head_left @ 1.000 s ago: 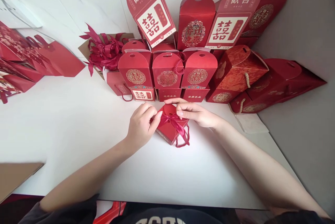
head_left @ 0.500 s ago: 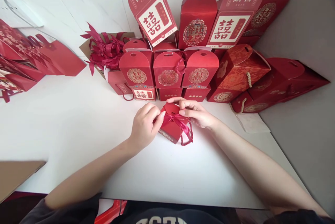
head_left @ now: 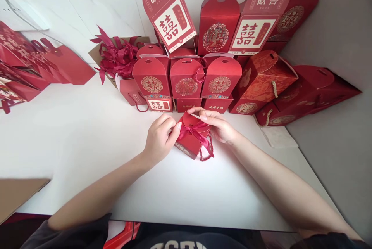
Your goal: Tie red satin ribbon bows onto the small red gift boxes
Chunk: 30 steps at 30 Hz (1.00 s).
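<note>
A small red gift box [head_left: 188,146] sits on the white table, a dark pink satin ribbon [head_left: 200,137] tied in a bow across its top. My left hand [head_left: 161,136] is closed at the box's left side, thumb and fingers pinching the ribbon there. Around the far right corner of the box curls my right hand [head_left: 219,125], thumb on top near the ribbon and a finger reaching behind the flap. Its lower fingers are partly hidden. A red twisted cord handle [head_left: 207,158] hangs at the box's right side.
Behind stand stacked red gift boxes [head_left: 186,80], with more boxes [head_left: 308,97] at the right. A heap of dark pink ribbons [head_left: 120,55] rests at the back left. Red bags [head_left: 68,64] stand far left; brown cardboard [head_left: 20,196] lies at the near left edge.
My right thumb has lifted off the bow and shifted slightly back. The left hand and the box have barely moved.
</note>
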{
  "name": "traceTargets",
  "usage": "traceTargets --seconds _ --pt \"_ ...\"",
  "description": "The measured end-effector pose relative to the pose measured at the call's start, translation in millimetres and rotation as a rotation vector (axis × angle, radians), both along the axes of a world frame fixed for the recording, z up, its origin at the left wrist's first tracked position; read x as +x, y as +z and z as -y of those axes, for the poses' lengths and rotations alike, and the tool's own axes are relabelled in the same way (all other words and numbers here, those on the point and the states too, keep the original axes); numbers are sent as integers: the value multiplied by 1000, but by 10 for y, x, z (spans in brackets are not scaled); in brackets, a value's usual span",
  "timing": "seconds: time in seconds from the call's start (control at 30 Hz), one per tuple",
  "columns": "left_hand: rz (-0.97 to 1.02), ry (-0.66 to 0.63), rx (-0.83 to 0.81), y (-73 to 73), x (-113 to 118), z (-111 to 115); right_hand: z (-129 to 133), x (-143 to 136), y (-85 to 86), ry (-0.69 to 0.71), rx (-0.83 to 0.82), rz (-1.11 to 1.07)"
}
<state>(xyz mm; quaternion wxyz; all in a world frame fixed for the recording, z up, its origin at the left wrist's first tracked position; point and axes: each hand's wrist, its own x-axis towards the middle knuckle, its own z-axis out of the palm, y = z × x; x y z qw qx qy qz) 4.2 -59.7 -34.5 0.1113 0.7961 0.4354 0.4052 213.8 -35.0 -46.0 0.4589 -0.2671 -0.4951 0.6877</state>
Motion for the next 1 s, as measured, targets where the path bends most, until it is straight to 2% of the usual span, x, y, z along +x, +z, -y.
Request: traceTargets --seconds 0.2,0.37,0.53,0.7,0.8,0.87,1.0 --pt "100 -22 -115 77 -11 17 -59 55 26 -60 41 101" --pt "105 -42 -200 94 -24 -2 -65 120 71 19 148 162" --pt "90 -68 -207 102 -21 -32 -43 62 29 40 76 113" --pt "136 -75 -364 114 -55 -72 -61 42 6 17 79 155" --pt "227 -120 -419 120 -112 -93 -82 118 121 -128 189 238" --pt "272 -168 -389 136 -148 -103 -69 192 264 -227 270 307" --pt "180 -227 -264 186 -180 -117 46 292 572 -191 411 554"
